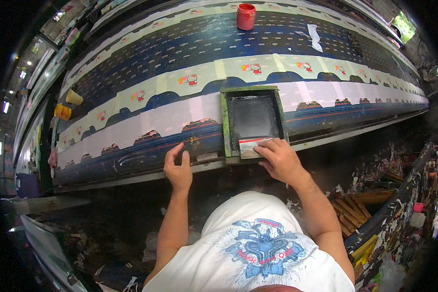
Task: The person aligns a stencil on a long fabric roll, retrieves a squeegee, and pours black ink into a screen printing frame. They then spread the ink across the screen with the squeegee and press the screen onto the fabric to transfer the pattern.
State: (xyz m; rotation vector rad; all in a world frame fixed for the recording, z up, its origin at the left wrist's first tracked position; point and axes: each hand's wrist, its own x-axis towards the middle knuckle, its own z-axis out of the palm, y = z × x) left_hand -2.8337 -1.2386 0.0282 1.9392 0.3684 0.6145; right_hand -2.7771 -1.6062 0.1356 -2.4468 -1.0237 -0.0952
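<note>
A green-edged printing screen [225,117] lies on the long table, its dark mesh [254,116] facing up. At the near end of this frame my right hand [281,161] grips a squeegee [248,150] with a pale, red-striped blade or face, resting on the screen. To the left of the screen my left hand [178,169] is raised by the table's near edge, fingers apart and holding nothing. Pale pink fabric pieces [155,114] run along the table on both sides of the screen. Behind them lies a row of cream pieces [170,83] with small cartoon prints.
A red tub [246,17] stands on the far part of the dark blue table [199,41]. White crumpled cloth [315,38] lies to its right. A yellow container [62,112] and a cream cup [74,97] sit at the left end. Wooden frames [360,209] and scraps are at lower right.
</note>
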